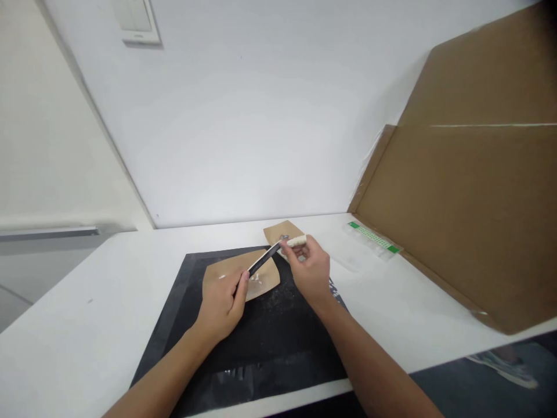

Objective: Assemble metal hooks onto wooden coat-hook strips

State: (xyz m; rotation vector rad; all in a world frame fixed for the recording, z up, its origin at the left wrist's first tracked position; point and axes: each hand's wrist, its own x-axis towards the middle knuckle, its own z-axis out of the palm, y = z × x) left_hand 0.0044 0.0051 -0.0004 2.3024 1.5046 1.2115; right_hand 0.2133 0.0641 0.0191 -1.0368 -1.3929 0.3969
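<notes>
My left hand (226, 296) is closed around the lower end of a narrow black strip with a pale edge (264, 259), which slants up to the right. At its upper end my right hand (308, 267) pinches with thumb and fingers. A ribbed cream-coloured piece (297, 240) shows at the right fingertips; whether it is held or worn on a finger I cannot tell. Beneath the strip lies a brown paper sheet (213, 275) with small white bits on it. Behind the right hand, a second brown sheet (275, 231) carries a small shiny metallic item (284, 237).
A black mat (278, 331) with clear tape at its front lies on the white table (108, 313). To the right are a clear plastic case with a green-white label (373, 237) and an upright cardboard sheet (461, 215). A shoe (507, 367) shows below the table edge.
</notes>
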